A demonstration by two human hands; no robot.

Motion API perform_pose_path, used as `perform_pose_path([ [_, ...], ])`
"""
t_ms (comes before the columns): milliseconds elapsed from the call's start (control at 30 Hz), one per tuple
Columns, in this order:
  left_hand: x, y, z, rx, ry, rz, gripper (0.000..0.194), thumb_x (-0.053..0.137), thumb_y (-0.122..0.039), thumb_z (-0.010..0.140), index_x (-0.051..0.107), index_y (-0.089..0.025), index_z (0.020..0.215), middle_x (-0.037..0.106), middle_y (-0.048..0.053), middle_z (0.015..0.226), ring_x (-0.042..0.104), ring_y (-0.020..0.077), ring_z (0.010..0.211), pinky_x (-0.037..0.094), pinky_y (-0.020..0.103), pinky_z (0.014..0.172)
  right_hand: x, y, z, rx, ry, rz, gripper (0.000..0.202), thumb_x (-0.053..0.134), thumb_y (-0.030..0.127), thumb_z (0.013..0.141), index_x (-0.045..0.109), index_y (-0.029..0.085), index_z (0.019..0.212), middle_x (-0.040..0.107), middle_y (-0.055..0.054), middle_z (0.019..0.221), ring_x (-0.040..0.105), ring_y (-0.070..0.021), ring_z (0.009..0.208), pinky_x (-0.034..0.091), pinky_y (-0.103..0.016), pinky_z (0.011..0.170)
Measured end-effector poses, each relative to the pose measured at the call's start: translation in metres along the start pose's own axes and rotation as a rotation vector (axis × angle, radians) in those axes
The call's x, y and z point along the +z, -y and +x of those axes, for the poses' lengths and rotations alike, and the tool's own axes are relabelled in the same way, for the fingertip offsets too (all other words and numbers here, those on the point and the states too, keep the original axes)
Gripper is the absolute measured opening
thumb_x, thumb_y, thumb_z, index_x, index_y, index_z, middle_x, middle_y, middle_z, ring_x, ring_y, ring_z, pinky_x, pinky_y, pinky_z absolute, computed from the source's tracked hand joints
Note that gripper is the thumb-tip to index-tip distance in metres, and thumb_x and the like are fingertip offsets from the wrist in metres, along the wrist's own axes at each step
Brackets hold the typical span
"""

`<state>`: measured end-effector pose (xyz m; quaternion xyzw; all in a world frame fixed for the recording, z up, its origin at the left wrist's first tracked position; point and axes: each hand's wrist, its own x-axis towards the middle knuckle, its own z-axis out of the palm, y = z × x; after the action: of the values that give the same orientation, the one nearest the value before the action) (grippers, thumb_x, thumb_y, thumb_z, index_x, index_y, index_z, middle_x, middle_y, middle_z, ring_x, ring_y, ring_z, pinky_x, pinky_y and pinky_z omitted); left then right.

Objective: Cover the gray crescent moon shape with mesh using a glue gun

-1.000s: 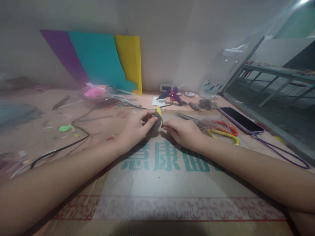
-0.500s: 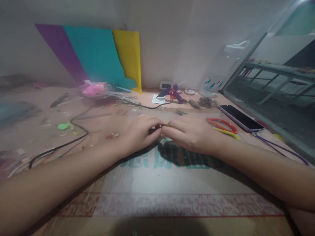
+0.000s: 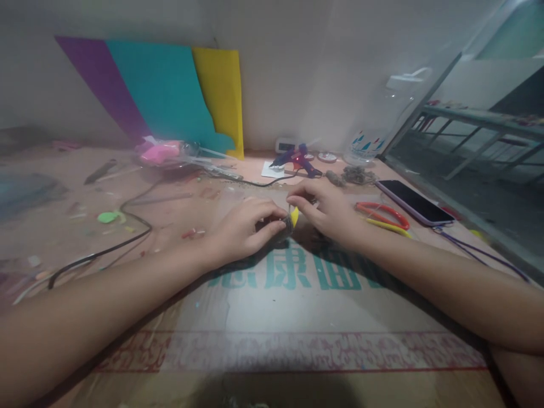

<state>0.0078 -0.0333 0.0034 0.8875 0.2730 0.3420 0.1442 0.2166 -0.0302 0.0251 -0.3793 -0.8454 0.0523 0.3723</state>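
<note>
**Two hands pinch a small craft piece over a sheet of printed cardboard**

Both bare forearms reach in from the bottom corners and meet at the middle of the desk. The left hand [image 3: 244, 229] is curled, its thumb and fingers gripping a small dark round piece [image 3: 288, 222]. The right hand [image 3: 329, 209] pinches a small yellow tip [image 3: 294, 216] that touches the same piece, so both hands are closed on it. The piece is held just above the cardboard [image 3: 272, 317], which covers the near part of the desk.

The cardboard carries large teal Chinese characters just below the hands (partly hidden by the wrists, so only part can be read), and a red patterned band runs across it nearer the viewer.

Just right of the right hand lie scissors [image 3: 385, 216] with red and yellow handles. Beyond them is a dark phone [image 3: 414, 202] in a purple case. Behind the hands a blue glue gun [image 3: 297, 160] rests near the wall, its black cord [image 3: 114, 243] trailing left across the desk. Purple, teal and yellow sheets [image 3: 170, 96] lean against the wall, with a pink bundle [image 3: 159, 153] in front of them.
</note>
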Motion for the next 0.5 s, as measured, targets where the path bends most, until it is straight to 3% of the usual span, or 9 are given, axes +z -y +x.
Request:
perform_pose_path([
  [100,0.001,0.002,0.002,-0.128,-0.091,-0.069,0.018,0.052,-0.030,0.093,0.067,-0.019,0.095,0.070,0.004,0.093,0.063,0.0178,0.087,0.048,0.031,0.079,0.007,-0.006,-0.003,0.008,-0.093,0.043,0.014,0.053,0.021,0.092,0.058,0.018,0.105,0.066,-0.008,0.101,0.060,-0.0193,0.090,0.047,-0.034,0.081],
  [200,0.000,0.003,0.004,-0.259,-0.148,-0.175,0.019,0.053,-0.032,0.092,0.067,-0.019,0.096,0.071,0.003,0.094,0.064,0.0174,0.088,0.049,0.029,0.075,0.008,-0.006,-0.006,-0.014,-0.180,0.047,0.007,0.055,0.023,0.092,0.057,0.018,0.096,0.064,-0.007,0.095,0.059,-0.0194,0.089,0.047,-0.035,0.082],
  [300,-0.002,0.004,0.006,-0.327,-0.167,-0.258,0.021,0.053,-0.034,0.092,0.066,-0.019,0.096,0.071,0.002,0.093,0.064,0.0164,0.086,0.049,0.028,0.074,0.008,-0.002,-0.008,-0.074,-0.175,0.024,0.006,0.058,0.023,0.091,0.058,0.020,0.086,0.065,-0.004,0.084,0.059,-0.0190,0.083,0.047,-0.035,0.080],
  [500,0.000,0.003,0.006,-0.340,-0.183,-0.353,0.021,0.053,-0.035,0.092,0.066,-0.019,0.095,0.071,0.004,0.096,0.064,0.0170,0.087,0.051,0.030,0.077,0.009,0.004,-0.011,-0.125,-0.146,0.020,0.003,0.063,0.023,0.090,0.063,0.021,0.091,0.071,-0.004,0.090,0.064,-0.0192,0.087,0.048,-0.036,0.082],
])
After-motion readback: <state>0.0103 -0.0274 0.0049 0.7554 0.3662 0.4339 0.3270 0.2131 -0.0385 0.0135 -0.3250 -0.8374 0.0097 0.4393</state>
